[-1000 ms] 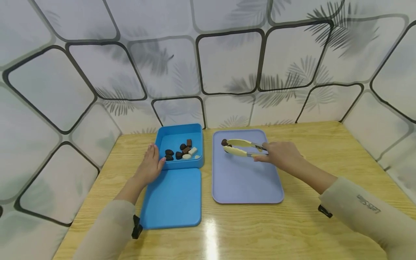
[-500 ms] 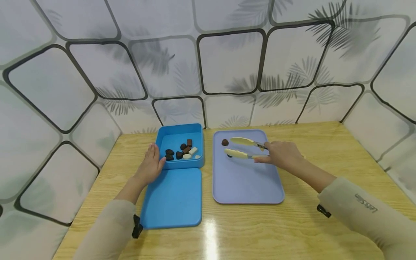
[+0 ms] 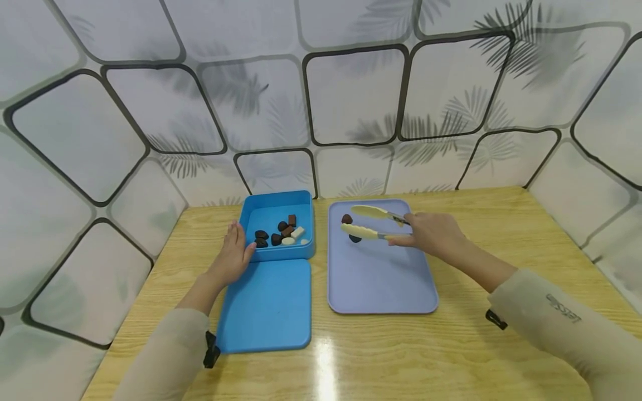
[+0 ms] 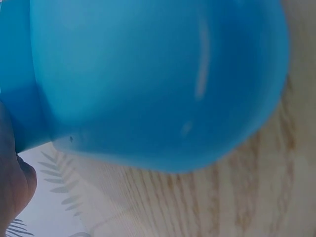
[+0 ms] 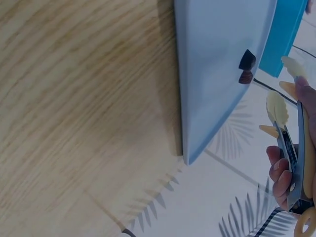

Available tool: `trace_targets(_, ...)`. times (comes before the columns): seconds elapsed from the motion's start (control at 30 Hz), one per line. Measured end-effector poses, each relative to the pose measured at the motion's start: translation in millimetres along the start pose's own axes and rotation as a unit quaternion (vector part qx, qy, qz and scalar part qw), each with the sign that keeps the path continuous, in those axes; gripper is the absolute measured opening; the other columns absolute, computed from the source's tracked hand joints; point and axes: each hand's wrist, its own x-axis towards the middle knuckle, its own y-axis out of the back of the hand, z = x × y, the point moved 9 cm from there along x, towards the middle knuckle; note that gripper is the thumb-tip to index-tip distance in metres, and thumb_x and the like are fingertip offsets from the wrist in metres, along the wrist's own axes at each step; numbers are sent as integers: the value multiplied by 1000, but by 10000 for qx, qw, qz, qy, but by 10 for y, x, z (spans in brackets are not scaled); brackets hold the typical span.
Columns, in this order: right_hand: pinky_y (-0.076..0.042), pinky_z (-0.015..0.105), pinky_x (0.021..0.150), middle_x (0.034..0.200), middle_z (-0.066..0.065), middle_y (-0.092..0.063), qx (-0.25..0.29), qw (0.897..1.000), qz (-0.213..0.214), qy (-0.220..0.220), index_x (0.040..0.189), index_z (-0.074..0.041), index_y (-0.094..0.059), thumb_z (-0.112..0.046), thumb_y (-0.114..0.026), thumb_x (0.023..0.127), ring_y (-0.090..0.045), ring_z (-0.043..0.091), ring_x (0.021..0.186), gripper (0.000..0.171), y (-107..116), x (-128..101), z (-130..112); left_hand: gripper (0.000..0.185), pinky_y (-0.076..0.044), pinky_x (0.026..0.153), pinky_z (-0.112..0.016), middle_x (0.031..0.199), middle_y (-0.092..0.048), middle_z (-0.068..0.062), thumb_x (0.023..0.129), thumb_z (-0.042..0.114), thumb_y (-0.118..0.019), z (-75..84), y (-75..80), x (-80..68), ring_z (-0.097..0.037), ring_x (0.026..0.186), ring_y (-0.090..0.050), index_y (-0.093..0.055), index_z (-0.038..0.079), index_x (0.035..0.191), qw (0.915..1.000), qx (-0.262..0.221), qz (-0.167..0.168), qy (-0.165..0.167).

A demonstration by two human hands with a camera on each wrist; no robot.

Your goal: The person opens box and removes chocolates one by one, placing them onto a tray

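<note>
right hand [image 3: 431, 236] grips cream tongs [image 3: 371, 223], their arms spread and empty, above two dark chocolates [image 3: 347, 219] on the lilac tray [image 3: 381, 278]; left hand [image 3: 232, 256], fingers straight, rests against the blue box [image 3: 276, 253] holding more sweets

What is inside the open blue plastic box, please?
The open blue plastic box holds several small dark brown chocolate pieces and two pale ones. The near wall hides part of the floor, so any pieces there cannot be seen.
</note>
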Motion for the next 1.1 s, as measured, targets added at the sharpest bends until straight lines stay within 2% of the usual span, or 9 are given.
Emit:
trace_targets(0.2,-13,24,37,45,-5,-26,-6,9999,105,94,68,-13,-47,-67,-70,69,-16,8,41,58,70,111,-94,67,-3,114,-58,152,11,-32,105,28,-28,-5,-2,0,-46,141,9,4,-17,143,10000,-81,-31,-9)
trace_targets(0.33,-12,24,37,44,-5,-26,-56,9999,38,135,71,-12,-53,-70,-66,69,-16,8,41,60,79,204,-163,67,-3,114,-57,152,13,-31,105,28,-28,-2,-1,5,-45,141,10,4,-17,143,9999,-105,-38,-7)
trace_targets(0.5,-11,24,39,44,-3,-31,-240,9990,158,355,78,-10,-61,-75,-61,69,-15,8,42,65,118,333,-282,68,-4,114,-57,152,12,-31,105,29,-28,2,5,7,-46,141,8,3,-17,143,10000,-67,-31,-1)
trace_targets(0.73,-13,24,38,46,-4,-33,-82,9995,-172,265,74,-12,-59,-74,-59,72,-20,9,41,62,105,479,-427,69,-4,114,-58,153,11,-31,105,32,-28,16,11,-15,-46,141,8,2,-18,143,9999,-117,-67,1)
trace_targets(0.83,-13,25,38,46,-4,-32,-55,9996,-128,241,71,-13,-57,-73,-59,73,-20,9,42,60,114,564,-488,70,-5,114,-57,153,10,-31,105,33,-28,15,9,-14,-46,141,7,1,-17,143,9999,-114,-54,10)
trace_targets(0.97,-15,25,37,48,-3,-38,-43,9995,-79,296,71,-13,-58,-74,-59,73,-27,10,41,61,153,701,-596,70,-5,114,-57,153,10,-31,104,33,-28,8,4,-17,-46,142,7,2,-16,144,9999,-102,-60,50)
trace_targets(1.1,-20,25,37,51,-1,-46,-38,9988,-423,253,71,-12,-57,-75,-56,75,-35,12,43,63,136,859,-696,70,-5,114,-57,153,11,-30,104,33,-29,-3,5,-7,-46,142,6,1,-17,144,9999,-59,-42,69)
